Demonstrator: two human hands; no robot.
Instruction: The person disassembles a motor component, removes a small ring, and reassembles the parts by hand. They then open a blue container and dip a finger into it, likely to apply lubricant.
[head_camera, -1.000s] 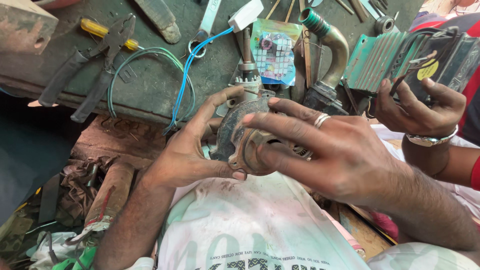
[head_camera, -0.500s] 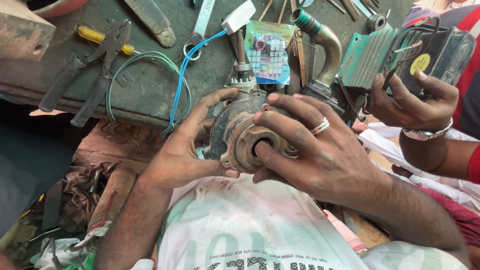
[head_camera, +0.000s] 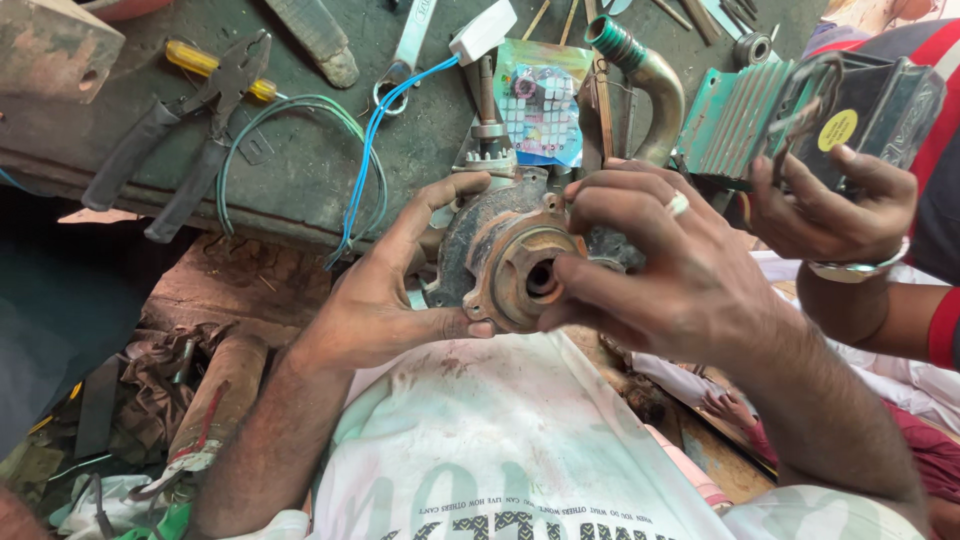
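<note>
I hold a rusty round pump housing (head_camera: 505, 262) with a central hole against my lap, at the edge of the workbench (head_camera: 300, 170). My left hand (head_camera: 385, 290) cups its left side, thumb under the rim and fingers over the top. My right hand (head_camera: 655, 265), with a ring on one finger, grips the right side, fingertips on the rusty front flange. Both hands are closed on the housing.
Another person's hand (head_camera: 830, 205) at right holds a green finned motor body (head_camera: 800, 110). On the bench lie pliers (head_camera: 180, 130), a yellow-handled screwdriver (head_camera: 215, 65), a blue and green wire loop (head_camera: 350, 130), a curved pipe (head_camera: 650, 70) and a small packet (head_camera: 540, 100).
The housing has turned so its front flange and hole face me more. My right fingers have shifted along its rim. The other person's motor body has moved slightly.
</note>
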